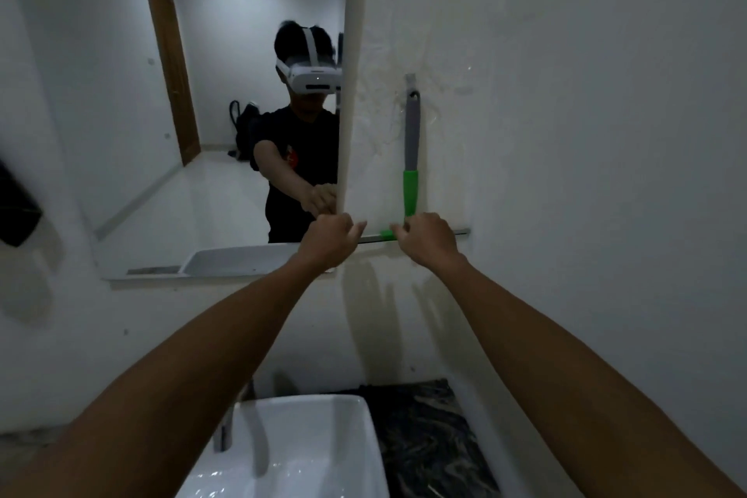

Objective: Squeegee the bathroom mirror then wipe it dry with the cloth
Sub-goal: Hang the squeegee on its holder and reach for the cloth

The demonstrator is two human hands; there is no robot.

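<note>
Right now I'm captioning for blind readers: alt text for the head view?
Both hands, left and right, reach a green-and-grey squeegee hanging on the white wall beside a mirror; a white sink sits below.

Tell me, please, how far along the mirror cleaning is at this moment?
It looks like the very start. The squeegee hangs on the wall to the right of the mirror, blade at the bottom. The left hand and right hand are at its blade, apparently lifting it off. Whether any glass has been squeegeed cannot be told. The cloth wipe remains; no cloth is clearly identifiable.
</note>
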